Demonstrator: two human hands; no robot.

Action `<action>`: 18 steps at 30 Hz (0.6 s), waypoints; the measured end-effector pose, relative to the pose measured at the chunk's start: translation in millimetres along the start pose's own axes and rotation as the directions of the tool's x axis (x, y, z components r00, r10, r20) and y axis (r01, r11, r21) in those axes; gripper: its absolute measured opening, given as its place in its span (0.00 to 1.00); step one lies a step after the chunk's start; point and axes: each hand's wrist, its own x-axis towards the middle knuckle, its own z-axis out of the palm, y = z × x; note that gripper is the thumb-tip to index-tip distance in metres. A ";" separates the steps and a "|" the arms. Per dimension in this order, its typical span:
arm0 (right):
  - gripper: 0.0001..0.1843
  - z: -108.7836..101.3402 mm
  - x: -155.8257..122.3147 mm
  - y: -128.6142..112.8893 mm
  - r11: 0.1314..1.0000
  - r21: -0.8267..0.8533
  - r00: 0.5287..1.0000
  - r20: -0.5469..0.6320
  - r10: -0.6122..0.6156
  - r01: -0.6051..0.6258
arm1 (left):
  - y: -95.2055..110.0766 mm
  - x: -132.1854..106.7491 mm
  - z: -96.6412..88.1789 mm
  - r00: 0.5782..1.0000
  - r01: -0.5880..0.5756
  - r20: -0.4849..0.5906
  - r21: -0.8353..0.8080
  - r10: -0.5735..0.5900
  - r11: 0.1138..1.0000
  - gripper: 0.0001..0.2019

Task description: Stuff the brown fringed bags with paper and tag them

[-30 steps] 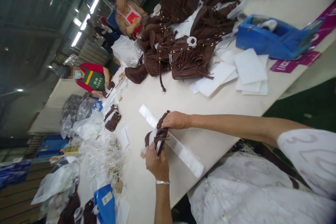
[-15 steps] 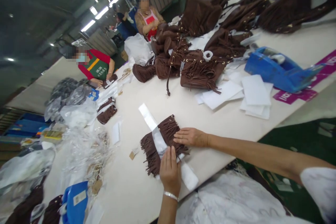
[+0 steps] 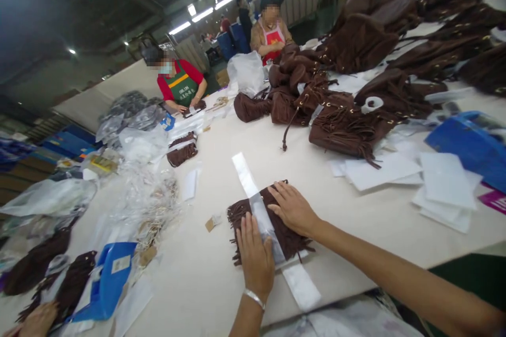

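Note:
A brown fringed bag [image 3: 293,246] lies flat on the pale table in front of me. Across it runs a white strip [image 3: 245,175], whose far end sticks out past the bag; a clear band overlaps the strip in the middle. A white end of the strip also shows at the near edge. My left hand [image 3: 256,259], with a bracelet at the wrist, rests flat on the bag's left part beside the strip, fingers extended. My right hand [image 3: 294,209] lies with spread fingers on the bag's right side. Neither hand grips anything.
Brown bags [image 3: 343,126] are heaped at the back right, near white sheets [image 3: 446,179] and a blue tape dispenser [image 3: 470,142]. Another blue dispenser [image 3: 113,279] and plastic wrapping [image 3: 130,205] lie left. Co-workers [image 3: 184,84] stand across; another person's hand [image 3: 39,318] shows lower left.
My left hand has shifted from the strip's near part to the bag's left side. My right hand has moved farther over the bag, towards its far edge. The view has swung left.

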 end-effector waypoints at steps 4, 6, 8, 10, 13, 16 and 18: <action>0.31 25.5 1.6 6.8 0.996 -0.073 0.994 0.098 0.056 -0.049 | 1.5 -8.1 17.1 0.999 0.035 0.028 0.103 -0.039 0.994 0.33; 0.32 31.3 -3.1 15.1 0.995 -0.086 0.991 0.115 0.066 -0.056 | 1.3 -10.8 20.0 0.997 0.043 0.052 0.114 -0.049 0.993 0.34; 0.32 35.2 -5.8 19.7 0.994 -0.095 0.990 0.122 0.071 -0.060 | 0.6 -10.4 21.4 0.996 0.051 0.072 0.115 -0.060 0.992 0.35; 0.32 38.4 -6.4 20.4 0.993 -0.103 0.989 0.131 0.074 -0.061 | 0.3 -9.1 22.8 0.994 0.064 0.078 0.113 -0.073 0.992 0.36; 0.32 38.6 -4.9 17.1 0.991 -0.118 0.987 0.143 0.073 -0.056 | 0.9 -9.9 23.5 0.995 0.078 0.053 0.094 -0.083 0.992 0.36; 0.30 25.8 2.0 9.3 0.991 -0.129 0.991 0.122 0.060 -0.044 | -0.8 -10.9 17.3 0.996 0.078 0.031 0.035 -0.079 0.996 0.34; 0.26 11.7 12.7 0.3 0.991 -0.117 0.995 0.075 0.071 -0.062 | -6.4 -5.3 8.4 0.996 0.085 0.013 -0.037 -0.084 0.996 0.31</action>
